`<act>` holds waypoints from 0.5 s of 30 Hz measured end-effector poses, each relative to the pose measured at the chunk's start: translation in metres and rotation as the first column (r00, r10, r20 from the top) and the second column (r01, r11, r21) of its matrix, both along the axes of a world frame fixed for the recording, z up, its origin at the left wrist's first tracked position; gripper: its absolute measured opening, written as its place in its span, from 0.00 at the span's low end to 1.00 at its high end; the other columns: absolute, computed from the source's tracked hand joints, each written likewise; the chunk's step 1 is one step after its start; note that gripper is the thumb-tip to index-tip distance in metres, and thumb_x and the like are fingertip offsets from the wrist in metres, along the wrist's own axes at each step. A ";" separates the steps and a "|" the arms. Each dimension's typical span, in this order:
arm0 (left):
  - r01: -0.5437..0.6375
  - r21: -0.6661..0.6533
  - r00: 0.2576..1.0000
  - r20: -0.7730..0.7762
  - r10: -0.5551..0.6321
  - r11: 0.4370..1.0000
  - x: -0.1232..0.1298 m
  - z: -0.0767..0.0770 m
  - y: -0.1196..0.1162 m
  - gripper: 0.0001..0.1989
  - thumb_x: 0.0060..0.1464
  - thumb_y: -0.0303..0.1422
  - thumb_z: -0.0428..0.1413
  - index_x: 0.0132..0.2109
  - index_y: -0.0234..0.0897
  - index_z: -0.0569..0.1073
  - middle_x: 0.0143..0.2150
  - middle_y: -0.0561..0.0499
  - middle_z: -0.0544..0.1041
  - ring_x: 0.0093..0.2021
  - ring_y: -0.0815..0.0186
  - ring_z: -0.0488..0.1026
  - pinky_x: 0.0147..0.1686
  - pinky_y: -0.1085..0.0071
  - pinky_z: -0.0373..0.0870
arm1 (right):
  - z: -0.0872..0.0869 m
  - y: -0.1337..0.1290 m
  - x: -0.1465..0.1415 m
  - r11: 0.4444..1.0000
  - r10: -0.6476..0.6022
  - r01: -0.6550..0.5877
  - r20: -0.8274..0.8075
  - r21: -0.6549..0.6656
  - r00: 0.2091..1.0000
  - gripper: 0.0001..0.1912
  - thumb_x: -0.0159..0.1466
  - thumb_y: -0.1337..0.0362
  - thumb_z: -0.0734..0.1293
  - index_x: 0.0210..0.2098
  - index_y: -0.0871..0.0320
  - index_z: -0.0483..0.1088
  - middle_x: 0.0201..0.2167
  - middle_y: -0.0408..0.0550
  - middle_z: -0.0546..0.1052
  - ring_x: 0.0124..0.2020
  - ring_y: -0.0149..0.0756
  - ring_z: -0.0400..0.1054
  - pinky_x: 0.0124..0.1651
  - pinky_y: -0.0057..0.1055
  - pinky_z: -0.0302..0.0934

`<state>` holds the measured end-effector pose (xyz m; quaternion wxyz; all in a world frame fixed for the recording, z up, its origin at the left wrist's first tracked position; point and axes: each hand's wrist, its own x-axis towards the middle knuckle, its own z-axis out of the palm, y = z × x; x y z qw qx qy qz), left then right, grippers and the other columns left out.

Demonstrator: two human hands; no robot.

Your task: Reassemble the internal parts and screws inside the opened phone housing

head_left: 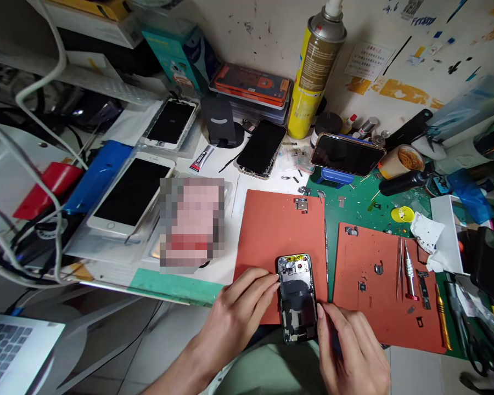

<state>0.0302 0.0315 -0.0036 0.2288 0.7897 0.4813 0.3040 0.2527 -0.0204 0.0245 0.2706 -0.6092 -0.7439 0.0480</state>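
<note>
An opened phone housing (pixel 297 299), with its bare inner frame facing up, lies at the front edge of the left orange-brown work mat (pixel 267 230). My left hand (pixel 242 302) has its fingers bunched together against the housing's upper left side. At the lower right side, my right hand (pixel 352 345) grips the edge, its thumb and fingers close together. A yellow patch shows along the housing's top, near the camera openings. Part of the housing's lower end reaches over the mat's edge, above my lap.
The right mat (pixel 389 323) carries small phone parts, tweezers (pixel 400 269) and a screwdriver (pixel 410 269). Scissors (pixel 477 343) lie at the far right. Behind stand a propped phone (pixel 348 153) and a yellow spray can (pixel 315 77). A white phone (pixel 132 192) lies left, near a blurred-out patch.
</note>
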 end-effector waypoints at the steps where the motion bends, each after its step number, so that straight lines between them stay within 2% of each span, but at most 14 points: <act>1: -0.003 0.001 1.000 -0.021 0.003 1.000 0.001 0.001 0.001 0.14 0.74 0.26 0.50 0.55 0.37 0.80 0.48 0.47 0.84 0.49 0.64 0.84 0.46 0.73 0.83 | 0.001 0.004 0.003 1.000 0.031 -0.031 0.000 0.002 1.000 0.16 0.69 0.76 0.71 0.54 0.59 0.74 0.37 0.51 0.81 0.31 0.37 0.73 0.38 0.36 0.68; 5: -0.016 0.012 0.998 -0.064 0.016 1.000 0.002 0.005 0.006 0.15 0.75 0.29 0.49 0.56 0.39 0.80 0.48 0.48 0.84 0.47 0.67 0.85 0.46 0.76 0.83 | 0.003 0.013 0.011 0.995 0.098 -0.098 -0.022 -0.018 0.995 0.15 0.69 0.75 0.71 0.53 0.58 0.74 0.37 0.50 0.81 0.32 0.36 0.75 0.38 0.34 0.70; 12: 0.044 0.151 0.990 -0.141 -0.022 0.988 -0.003 -0.003 0.003 0.15 0.73 0.24 0.49 0.55 0.36 0.79 0.49 0.49 0.85 0.48 0.65 0.83 0.47 0.73 0.81 | 0.008 0.003 0.025 0.999 0.040 -0.040 0.003 -0.036 0.999 0.11 0.71 0.73 0.70 0.51 0.57 0.75 0.31 0.45 0.79 0.25 0.32 0.73 0.33 0.31 0.67; 15: 0.060 0.165 0.985 -0.172 -0.032 0.984 -0.001 -0.004 0.001 0.14 0.72 0.22 0.50 0.54 0.37 0.79 0.48 0.50 0.86 0.46 0.65 0.83 0.40 0.73 0.79 | 0.013 -0.002 0.036 0.999 0.031 -0.032 -0.020 -0.038 0.999 0.11 0.71 0.73 0.70 0.51 0.58 0.75 0.31 0.44 0.78 0.25 0.31 0.72 0.32 0.30 0.66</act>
